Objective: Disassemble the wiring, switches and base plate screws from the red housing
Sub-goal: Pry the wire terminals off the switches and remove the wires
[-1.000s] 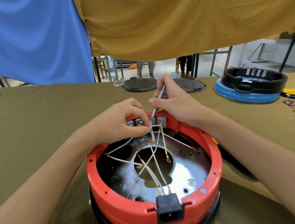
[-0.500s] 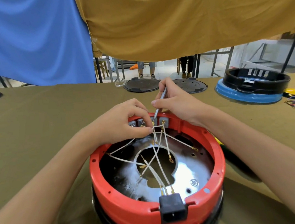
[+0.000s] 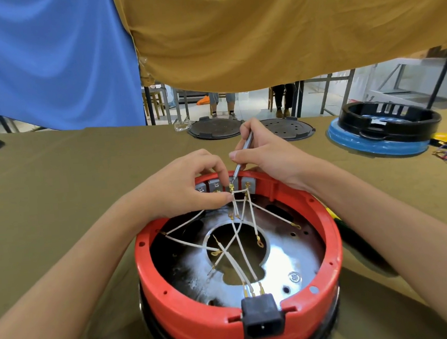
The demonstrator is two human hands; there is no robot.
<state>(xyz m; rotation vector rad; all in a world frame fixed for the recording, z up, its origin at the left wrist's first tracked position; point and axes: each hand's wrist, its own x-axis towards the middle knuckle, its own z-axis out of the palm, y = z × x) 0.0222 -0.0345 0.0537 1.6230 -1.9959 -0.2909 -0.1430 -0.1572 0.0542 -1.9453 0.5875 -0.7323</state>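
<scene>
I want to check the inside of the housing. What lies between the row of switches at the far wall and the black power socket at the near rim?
In the head view, white wires cross above the shiny base plate and its central hole.

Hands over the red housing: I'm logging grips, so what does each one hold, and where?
Right hand holds a thin grey metal screwdriver by its shaft. Left hand pinches white wires near their switch-end terminals.
</scene>
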